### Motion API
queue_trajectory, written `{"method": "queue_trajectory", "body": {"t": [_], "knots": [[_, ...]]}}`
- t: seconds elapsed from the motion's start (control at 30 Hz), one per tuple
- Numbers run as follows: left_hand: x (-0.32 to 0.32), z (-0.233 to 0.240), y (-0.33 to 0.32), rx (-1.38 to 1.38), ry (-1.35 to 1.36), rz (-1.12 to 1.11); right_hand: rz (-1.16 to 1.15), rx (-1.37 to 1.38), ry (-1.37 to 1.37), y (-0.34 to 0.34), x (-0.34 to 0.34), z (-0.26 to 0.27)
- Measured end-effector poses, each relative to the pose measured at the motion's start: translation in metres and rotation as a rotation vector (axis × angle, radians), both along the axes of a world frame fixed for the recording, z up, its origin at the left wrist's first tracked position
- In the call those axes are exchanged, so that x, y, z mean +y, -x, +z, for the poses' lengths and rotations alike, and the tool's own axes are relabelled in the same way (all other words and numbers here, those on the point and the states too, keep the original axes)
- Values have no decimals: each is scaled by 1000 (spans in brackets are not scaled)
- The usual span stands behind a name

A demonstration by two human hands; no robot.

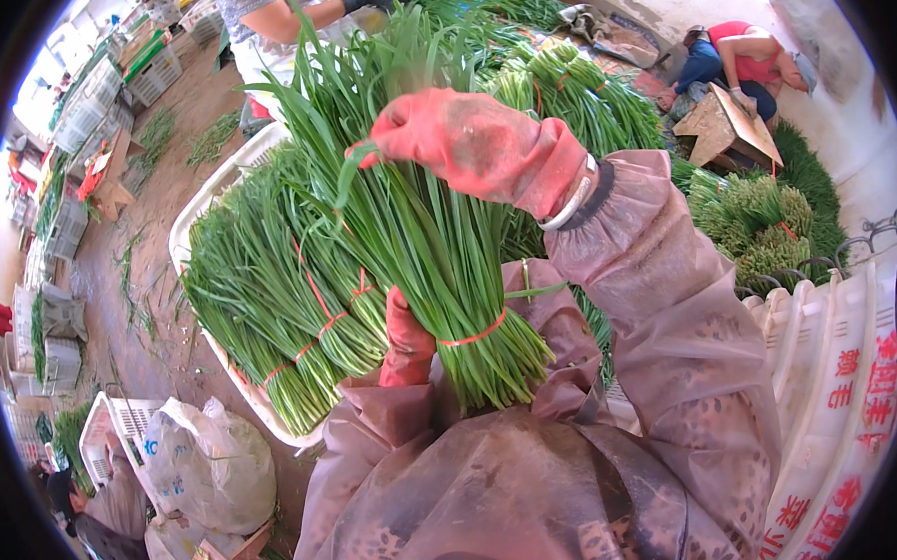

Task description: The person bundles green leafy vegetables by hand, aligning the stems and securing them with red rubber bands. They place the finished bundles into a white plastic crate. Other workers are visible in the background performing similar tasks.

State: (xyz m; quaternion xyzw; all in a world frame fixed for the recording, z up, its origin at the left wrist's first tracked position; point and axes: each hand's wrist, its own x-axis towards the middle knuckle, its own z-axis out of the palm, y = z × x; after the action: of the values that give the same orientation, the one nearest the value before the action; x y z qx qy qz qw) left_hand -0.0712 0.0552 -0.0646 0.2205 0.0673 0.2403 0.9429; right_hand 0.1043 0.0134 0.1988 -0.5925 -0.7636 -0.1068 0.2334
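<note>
A large bundle of green garlic chives (427, 256), bound by a red band (475, 331) near its cut ends, slants across the space before me. Under its left side, my left hand (407, 337) in a red rubber glove supports the bundle; part of that hand is behind the stalks. My right hand (462, 142), also red-gloved, is over the leafy upper part, with thumb and fingertips pinched on a loose chive leaf (350, 172). Just to the left, a white plastic crate (183, 227) holds several banded chive bundles (283, 288).
Stacked white crates (820, 371) bearing red writing rise at the right. More chive bundles (576, 98) lie ahead, where a dark-gloved co-worker (280, 10) stands. Another person (743, 64) sits by a wooden stand (733, 127). A filled plastic bag (211, 465) is at lower left.
</note>
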Motion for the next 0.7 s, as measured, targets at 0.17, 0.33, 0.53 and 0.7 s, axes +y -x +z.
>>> {"method": "queue_trajectory", "body": {"t": [0.17, 0.33, 0.53, 0.7], "knots": [[-9, -7, -1, 18, 54, -42, -117, -237, 162, 0, -23, 1], [-15, -9, -4, 11, 62, -105, -228, 379, -361, -14, -34, 18], [-16, -10, -3, 15, 63, -127, -318, -28, 35, -5, -49, 24], [-15, -8, -5, 18, 67, -142, -429, -293, 59, 1, -40, 5]]}}
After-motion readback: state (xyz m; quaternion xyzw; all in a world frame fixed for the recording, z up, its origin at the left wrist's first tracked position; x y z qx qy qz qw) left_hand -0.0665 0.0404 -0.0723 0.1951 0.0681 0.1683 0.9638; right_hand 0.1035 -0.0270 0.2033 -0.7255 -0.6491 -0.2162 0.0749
